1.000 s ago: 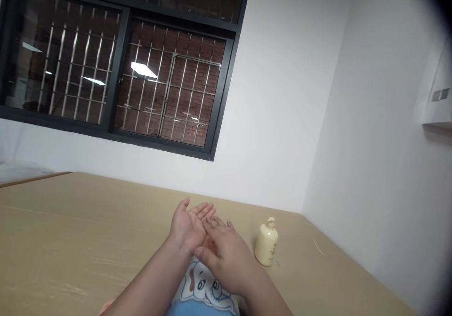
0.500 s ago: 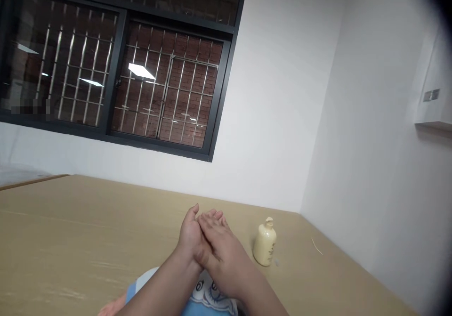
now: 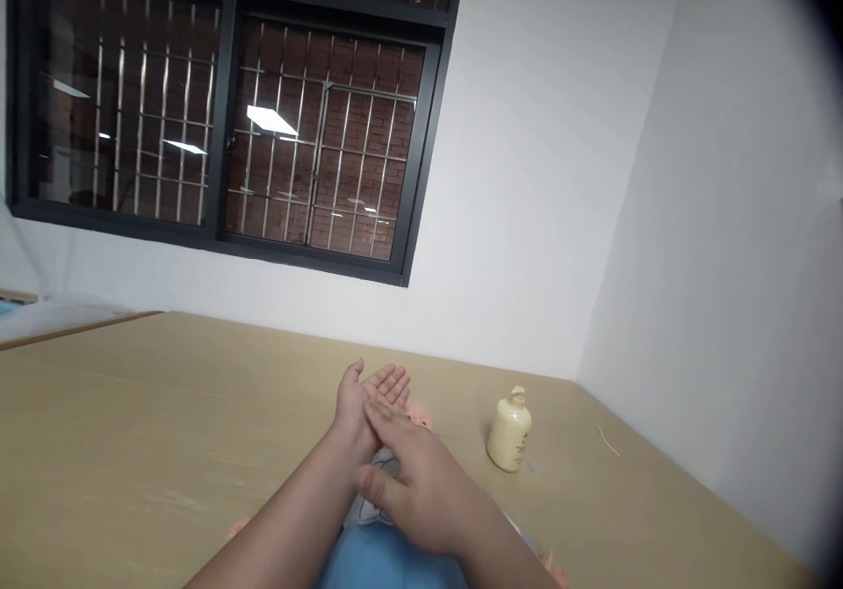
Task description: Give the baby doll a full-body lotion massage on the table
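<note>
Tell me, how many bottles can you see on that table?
1. A pale yellow bottle stands upright on the table, to the right of both the left hand and the right hand. Any behind those hands would be hidden.

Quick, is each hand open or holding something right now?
Left hand: open, palm up, no object visible in it.
Right hand: open, palm down, partly over the left.
</note>
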`<state>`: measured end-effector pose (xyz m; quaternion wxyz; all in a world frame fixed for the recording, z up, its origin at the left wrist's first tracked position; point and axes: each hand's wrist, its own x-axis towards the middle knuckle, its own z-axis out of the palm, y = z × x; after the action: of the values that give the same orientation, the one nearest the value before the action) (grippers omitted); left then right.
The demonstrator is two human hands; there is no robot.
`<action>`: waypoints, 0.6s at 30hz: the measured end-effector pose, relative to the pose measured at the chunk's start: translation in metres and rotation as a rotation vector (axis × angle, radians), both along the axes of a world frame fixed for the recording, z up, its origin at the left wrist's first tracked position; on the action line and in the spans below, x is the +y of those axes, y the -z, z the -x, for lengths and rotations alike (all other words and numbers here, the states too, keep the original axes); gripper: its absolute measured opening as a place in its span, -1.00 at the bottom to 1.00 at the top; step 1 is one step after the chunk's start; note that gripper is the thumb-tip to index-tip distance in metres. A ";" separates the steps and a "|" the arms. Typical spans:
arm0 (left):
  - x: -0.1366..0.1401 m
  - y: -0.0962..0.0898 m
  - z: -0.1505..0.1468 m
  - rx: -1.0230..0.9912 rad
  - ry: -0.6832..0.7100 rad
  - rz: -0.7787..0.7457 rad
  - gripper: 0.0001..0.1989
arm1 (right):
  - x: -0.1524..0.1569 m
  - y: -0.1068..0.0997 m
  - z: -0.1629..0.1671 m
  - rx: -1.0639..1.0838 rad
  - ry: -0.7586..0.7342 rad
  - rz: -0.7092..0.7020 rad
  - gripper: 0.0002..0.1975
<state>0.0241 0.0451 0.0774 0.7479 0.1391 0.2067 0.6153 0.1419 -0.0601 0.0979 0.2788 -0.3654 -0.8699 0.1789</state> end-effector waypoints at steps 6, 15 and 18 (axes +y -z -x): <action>-0.005 0.009 -0.027 -0.014 0.086 0.059 -0.45 | 0.032 0.025 -0.006 -0.041 0.113 -0.035 -0.20; 0.003 -0.001 0.009 0.097 -0.047 0.053 -0.45 | 0.017 0.015 -0.002 -0.056 0.130 -0.029 -0.45; 0.005 0.004 0.009 0.080 -0.065 0.060 -0.44 | 0.009 0.012 0.002 0.003 0.079 -0.011 -0.36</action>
<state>0.0149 0.0503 0.0736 0.7224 0.1342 0.2591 0.6269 0.1399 -0.0509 0.0859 0.2890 -0.3978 -0.8553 0.1636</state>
